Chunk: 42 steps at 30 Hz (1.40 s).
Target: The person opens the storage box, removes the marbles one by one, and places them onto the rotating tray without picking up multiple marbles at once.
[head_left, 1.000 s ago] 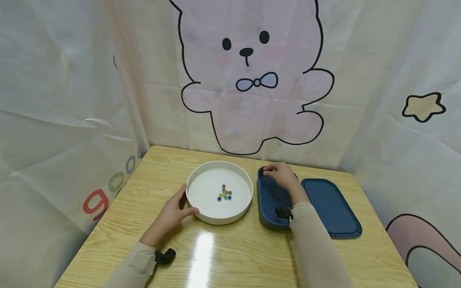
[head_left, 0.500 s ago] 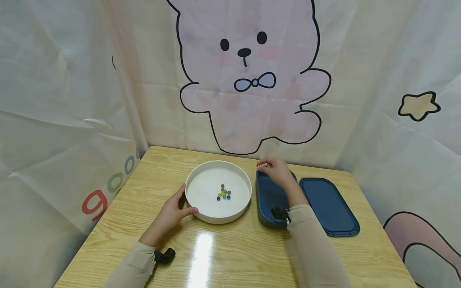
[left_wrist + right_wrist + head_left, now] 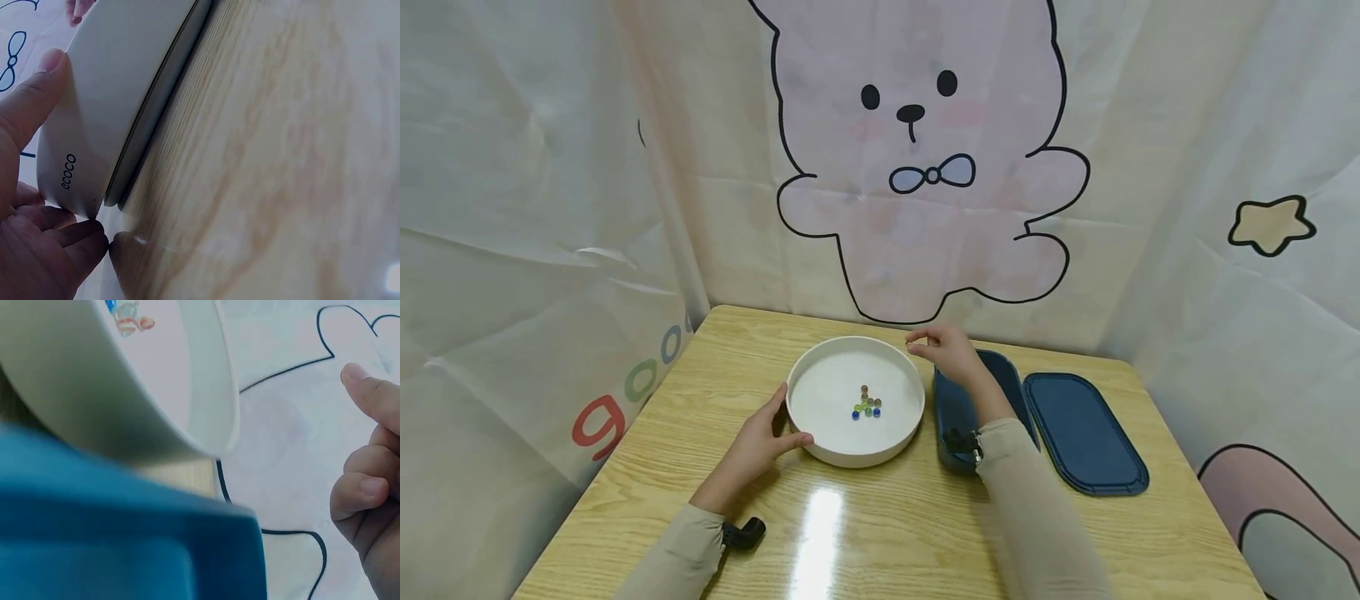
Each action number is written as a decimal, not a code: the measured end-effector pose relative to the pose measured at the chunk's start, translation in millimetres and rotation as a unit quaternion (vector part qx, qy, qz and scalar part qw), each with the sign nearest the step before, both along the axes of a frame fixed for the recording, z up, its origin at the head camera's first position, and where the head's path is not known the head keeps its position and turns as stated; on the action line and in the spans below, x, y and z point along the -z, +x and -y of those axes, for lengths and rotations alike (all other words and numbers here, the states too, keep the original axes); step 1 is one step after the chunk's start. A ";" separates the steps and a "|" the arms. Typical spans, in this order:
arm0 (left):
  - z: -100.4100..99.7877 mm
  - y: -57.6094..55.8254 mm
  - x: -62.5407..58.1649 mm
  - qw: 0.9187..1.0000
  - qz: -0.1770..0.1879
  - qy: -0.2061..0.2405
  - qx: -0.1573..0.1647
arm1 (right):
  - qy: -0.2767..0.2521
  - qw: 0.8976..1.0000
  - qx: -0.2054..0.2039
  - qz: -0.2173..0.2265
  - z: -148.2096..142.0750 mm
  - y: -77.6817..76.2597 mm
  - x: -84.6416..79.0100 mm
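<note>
My left hand (image 3: 754, 446) holds the outer left wall of a round white dish (image 3: 820, 392). In the left wrist view its thumb lies against the upper wall, and its curled fingers touch the lower part beside the "ecoco" lettering. Several glass marbles (image 3: 864, 397), brown, green and blue, lie in the middle of the dish. Just beyond the dish's far right rim, my right hand (image 3: 951, 354) is raised with thumb and forefinger pinching a tiny marble (image 3: 907, 342), mostly hidden. The right wrist view does not show that marble. Below this hand stands a deep blue box (image 3: 953, 408).
A flat blue lid (image 3: 1086, 433) lies right of the box on the wooden table (image 3: 880, 533). Behind the table hangs a curtain (image 3: 925, 242) with a printed bear, and more curtain encloses both sides. The right forearm passes over the box.
The right hand has risen out of the blue box and moved left toward the white dish with the marble. The left hand, the dish and the marbles in it have stayed in place.
</note>
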<state>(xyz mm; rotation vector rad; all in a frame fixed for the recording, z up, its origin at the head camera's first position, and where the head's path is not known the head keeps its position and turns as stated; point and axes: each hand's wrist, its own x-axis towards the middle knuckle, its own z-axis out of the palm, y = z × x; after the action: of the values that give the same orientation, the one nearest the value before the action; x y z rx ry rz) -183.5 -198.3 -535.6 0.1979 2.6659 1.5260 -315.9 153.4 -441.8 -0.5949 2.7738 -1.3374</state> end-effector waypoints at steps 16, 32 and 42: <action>1.3 -1.2 1.8 1.000 -0.005 0.005 0.003 | 0.015 0.998 -0.056 0.039 47.9 -9.6 20.4; 1.8 -1.7 2.0 1.000 -0.001 -0.002 0.003 | 0.083 0.985 -0.130 0.076 79.6 -12.9 30.7; 0.8 -0.4 -0.5 1.000 -0.001 -0.003 0.004 | 0.120 0.978 -0.142 0.091 84.0 -8.9 21.3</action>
<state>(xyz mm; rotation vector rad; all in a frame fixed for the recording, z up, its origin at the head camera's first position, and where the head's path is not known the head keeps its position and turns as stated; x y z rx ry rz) -183.9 -199.1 -535.1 0.2089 2.6672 1.5167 -324.8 69.4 -463.0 -0.7728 2.5319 -0.9326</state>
